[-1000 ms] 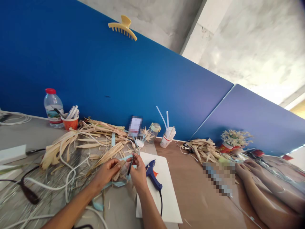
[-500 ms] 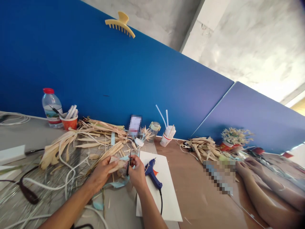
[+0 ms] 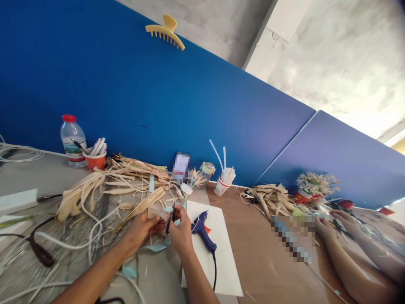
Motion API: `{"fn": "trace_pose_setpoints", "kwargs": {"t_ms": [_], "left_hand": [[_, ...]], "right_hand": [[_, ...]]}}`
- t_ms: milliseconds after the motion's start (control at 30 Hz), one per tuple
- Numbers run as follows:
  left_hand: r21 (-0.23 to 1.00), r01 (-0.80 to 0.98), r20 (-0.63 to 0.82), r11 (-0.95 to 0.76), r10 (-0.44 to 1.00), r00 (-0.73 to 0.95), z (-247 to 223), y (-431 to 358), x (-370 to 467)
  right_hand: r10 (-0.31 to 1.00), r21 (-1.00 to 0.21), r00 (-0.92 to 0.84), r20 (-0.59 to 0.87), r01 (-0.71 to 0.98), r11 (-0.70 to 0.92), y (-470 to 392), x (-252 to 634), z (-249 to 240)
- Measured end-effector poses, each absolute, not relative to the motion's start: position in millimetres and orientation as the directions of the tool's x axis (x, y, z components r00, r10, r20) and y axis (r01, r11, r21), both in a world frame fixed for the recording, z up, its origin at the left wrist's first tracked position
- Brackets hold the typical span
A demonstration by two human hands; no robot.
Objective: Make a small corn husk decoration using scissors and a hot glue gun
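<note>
Scissors (image 3: 171, 213) clamped in right hand (image 3: 181, 230), blades now closing on dried husk strip (image 3: 157, 211) pinched by left hand (image 3: 143, 230) above littered table (image 3: 259, 253), raised slightly from a second ago, beside blue glue gun (image 3: 203, 231).

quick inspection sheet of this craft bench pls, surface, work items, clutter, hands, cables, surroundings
surface: grey and brown table, white sheet on it
job's things: husk piece and scissors meet between the hands
clutter: dried husk pile, glue gun, water bottle, orange cup, paper cup
grippers: left hand holds the husk piece; right hand holds the scissors
cables: white cables across the table, glue gun cord
surroundings: blue partition with hair claw; another person's arms at right
</note>
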State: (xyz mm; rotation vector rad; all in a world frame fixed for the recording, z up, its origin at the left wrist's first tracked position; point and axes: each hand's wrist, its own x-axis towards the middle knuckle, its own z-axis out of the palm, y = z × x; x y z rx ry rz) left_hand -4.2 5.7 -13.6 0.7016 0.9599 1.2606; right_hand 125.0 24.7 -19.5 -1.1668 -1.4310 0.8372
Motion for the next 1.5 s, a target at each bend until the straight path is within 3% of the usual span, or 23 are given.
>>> {"fn": "trace_pose_setpoints", "kwargs": {"t_ms": [200, 400, 567, 833, 967, 1200, 1500], "left_hand": [[0.963, -0.21, -0.149, 0.166, 0.984, 0.095, -15, 6, -7], [0.87, -0.454, -0.15, 0.19, 0.981, 0.121, -17, 4, -8], [0.784, -0.562, -0.216, 0.263, 0.965, 0.15, -16, 3, -7], [0.844, -0.463, -0.213, 0.271, 0.961, 0.176, -14, -1, 2], [0.858, -0.438, -0.25, 0.269, 0.963, 0.102, -14, 0, 3], [0.871, -0.439, -0.196, 0.219, 0.976, 0.097, -19, 3, 2], [0.895, -0.407, -0.188, 0.182, 0.982, 0.027, -20, 4, 1]], "right_hand": [[0.951, -0.935, 0.04, 0.307, 0.199, 0.294, 25, 130, -14], [0.986, -0.987, 0.047, 0.161, 0.036, 0.159, 29, 131, -16], [0.98, -0.984, 0.09, 0.178, 0.015, 0.177, 27, 127, -20], [0.962, -0.969, 0.133, 0.239, 0.1, 0.227, 23, 125, -18], [0.971, -0.974, 0.104, 0.215, 0.102, 0.204, 23, 122, -18], [0.998, -0.988, 0.024, 0.051, -0.144, 0.054, 28, 123, -22], [1.0, -0.965, 0.006, -0.002, -0.263, 0.0, 30, 121, -24]]}}
